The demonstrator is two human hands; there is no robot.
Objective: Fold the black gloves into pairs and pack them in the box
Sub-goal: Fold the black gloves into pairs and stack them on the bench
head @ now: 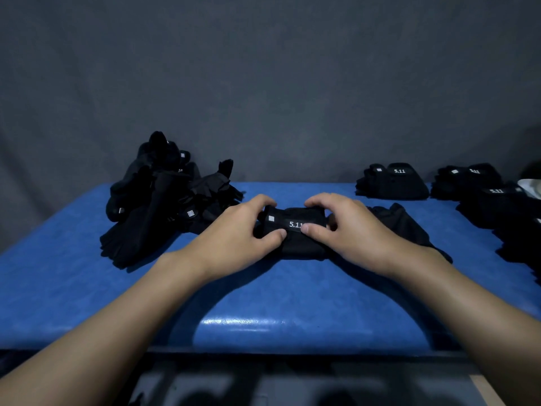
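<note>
Two hands, one glove bundle (292, 230) — that's the action, dead centre on the blue table (263, 306). The left hand (240, 238) has its fingers curled over the bundle's far edge and its thumb tucked in on the near side. The right hand (354, 230) mirrors it, fingers hooked over the top, thumb pressing down just beside the white "5.11" lettering. Both thumbs nearly meet on the front of the bundle, which sits on the table surface, folded compact, with a small square tag showing at its left end.

Left of the bundle and a little beyond it, a loose pile (158, 200) of black gloves lies heaped and tangled, fingers sticking out every way. Just right of the bundle, partly hidden by the right hand, a flat glove (407, 224) lies spread out. Farther right and beyond the bundle sits a folded pair (392, 183), label up, and right again a second folded pair (468, 177) — with more black stacks (503, 209) crowding the frame's edge. Behind it all hangs a grey backdrop (263, 83).
</note>
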